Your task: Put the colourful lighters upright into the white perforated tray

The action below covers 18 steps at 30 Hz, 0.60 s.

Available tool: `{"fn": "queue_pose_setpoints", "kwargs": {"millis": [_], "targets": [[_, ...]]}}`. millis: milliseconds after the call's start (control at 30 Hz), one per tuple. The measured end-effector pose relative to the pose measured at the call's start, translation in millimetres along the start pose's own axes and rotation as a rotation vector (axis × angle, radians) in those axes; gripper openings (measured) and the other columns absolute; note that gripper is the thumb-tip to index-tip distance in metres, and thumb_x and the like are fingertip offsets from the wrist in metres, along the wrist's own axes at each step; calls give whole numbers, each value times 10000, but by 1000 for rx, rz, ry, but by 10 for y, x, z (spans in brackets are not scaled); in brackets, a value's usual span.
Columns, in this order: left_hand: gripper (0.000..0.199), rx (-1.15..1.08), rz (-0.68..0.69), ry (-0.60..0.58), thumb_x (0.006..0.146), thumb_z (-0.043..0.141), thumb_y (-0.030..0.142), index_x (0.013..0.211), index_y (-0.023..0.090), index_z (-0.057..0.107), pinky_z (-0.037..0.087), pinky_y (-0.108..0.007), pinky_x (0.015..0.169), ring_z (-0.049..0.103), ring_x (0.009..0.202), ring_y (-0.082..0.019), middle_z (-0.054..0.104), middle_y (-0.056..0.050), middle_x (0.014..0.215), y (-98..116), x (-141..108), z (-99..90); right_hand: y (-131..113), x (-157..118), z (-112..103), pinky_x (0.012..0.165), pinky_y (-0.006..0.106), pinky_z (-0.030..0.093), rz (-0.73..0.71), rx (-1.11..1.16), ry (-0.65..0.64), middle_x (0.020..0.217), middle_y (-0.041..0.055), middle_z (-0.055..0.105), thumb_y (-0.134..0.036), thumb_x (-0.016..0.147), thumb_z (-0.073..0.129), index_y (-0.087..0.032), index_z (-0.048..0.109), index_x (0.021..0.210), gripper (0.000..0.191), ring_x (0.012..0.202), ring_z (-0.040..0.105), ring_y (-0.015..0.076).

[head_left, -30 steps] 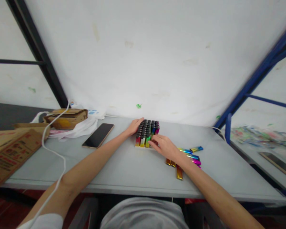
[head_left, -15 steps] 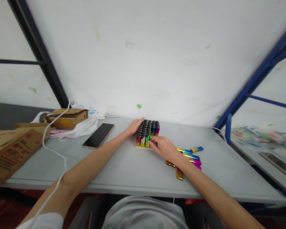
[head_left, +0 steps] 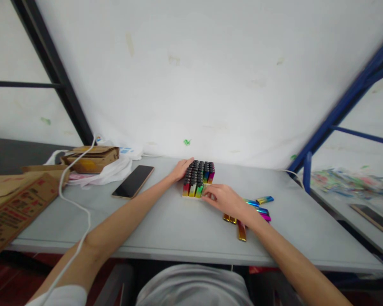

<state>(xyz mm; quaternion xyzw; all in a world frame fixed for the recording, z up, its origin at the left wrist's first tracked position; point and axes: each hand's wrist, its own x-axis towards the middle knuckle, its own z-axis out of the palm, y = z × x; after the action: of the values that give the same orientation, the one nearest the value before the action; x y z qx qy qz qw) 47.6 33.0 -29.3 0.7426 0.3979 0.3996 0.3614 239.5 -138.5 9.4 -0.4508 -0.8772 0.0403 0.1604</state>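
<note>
A block of upright lighters (head_left: 196, 176) with black tops and colourful bodies stands in rows near the wall. My left hand (head_left: 180, 169) rests against its left side, fingers extended along it. At its front right corner, beside a green lighter (head_left: 199, 191), my right hand (head_left: 220, 197) has its thumb and fingertips brought together; whether anything is between them is too small to tell. Loose metallic lighters lie beneath and beyond my right wrist, among them an orange one (head_left: 241, 231), a blue one (head_left: 264, 199) and several gold, blue and pink ones.
A phone (head_left: 133, 182) lies left of the block. Farther left are cardboard boxes (head_left: 22, 204), a white plastic bag (head_left: 116, 169) and a white cable (head_left: 88, 214) crossing over my left arm. Blue metal framing (head_left: 335, 114) stands on the right, with plastic packets beyond it.
My right hand has shifted slightly right, away from the block's front corner. My left hand keeps its place on the block.
</note>
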Motion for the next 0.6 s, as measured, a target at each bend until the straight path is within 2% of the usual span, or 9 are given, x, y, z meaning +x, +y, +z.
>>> {"fn": "queue_pose_setpoints", "kwargs": {"millis": [100, 233, 300, 400, 500, 600], "targets": [[581, -2, -3, 11, 858, 357, 701, 594, 203, 500, 385, -314, 689, 463, 688, -188, 466, 10, 567, -19, 4, 3, 16, -327, -186, 1002, 376, 511, -80, 78, -9, 1133, 91, 701, -354, 998, 588, -198, 689, 1138, 233, 1095, 645, 223], [587, 12, -15, 10, 854, 349, 704, 595, 203, 513, 402, -326, 715, 484, 696, -201, 485, 5, 561, -9, -3, 3, -50, -1038, -285, 1143, 441, 449, 40, 57, 45, 1467, 107, 539, -364, 1015, 545, -284, 609, 1369, 369, 1371, 506, 253], [586, 18, -17, 8, 858, 344, 696, 600, 202, 523, 407, -330, 726, 492, 699, -205, 493, 4, 561, -1, -6, 1, -97, -1381, -203, 1187, 486, 408, 83, -1, 51, 1566, 97, 453, -383, 992, 574, -321, 520, 1481, 495, 1456, 420, 298], [591, 32, -24, 15, 866, 338, 690, 601, 199, 532, 411, -334, 730, 503, 701, -208, 510, -1, 569, 0, -4, -1, -146, -1730, 52, 1182, 475, 434, 96, -59, 33, 1618, 67, 390, -424, 941, 643, -346, 311, 1604, 746, 1472, 400, 319], [599, 39, -32, 9, 867, 335, 700, 588, 202, 516, 408, -330, 722, 495, 691, -201, 508, 1, 568, -16, 8, 0, -153, -1868, 291, 1184, 487, 437, 95, -107, 95, 1633, 43, 345, -394, 933, 654, -342, 193, 1634, 840, 1463, 411, 322], [593, 44, -25, 11, 869, 338, 696, 592, 204, 518, 405, -323, 731, 487, 702, -196, 512, 1, 581, -47, 25, 2, -119, -1881, 359, 1182, 459, 444, 82, -113, 108, 1627, 21, 348, -347, 950, 633, -359, 198, 1628, 806, 1451, 430, 300]]}}
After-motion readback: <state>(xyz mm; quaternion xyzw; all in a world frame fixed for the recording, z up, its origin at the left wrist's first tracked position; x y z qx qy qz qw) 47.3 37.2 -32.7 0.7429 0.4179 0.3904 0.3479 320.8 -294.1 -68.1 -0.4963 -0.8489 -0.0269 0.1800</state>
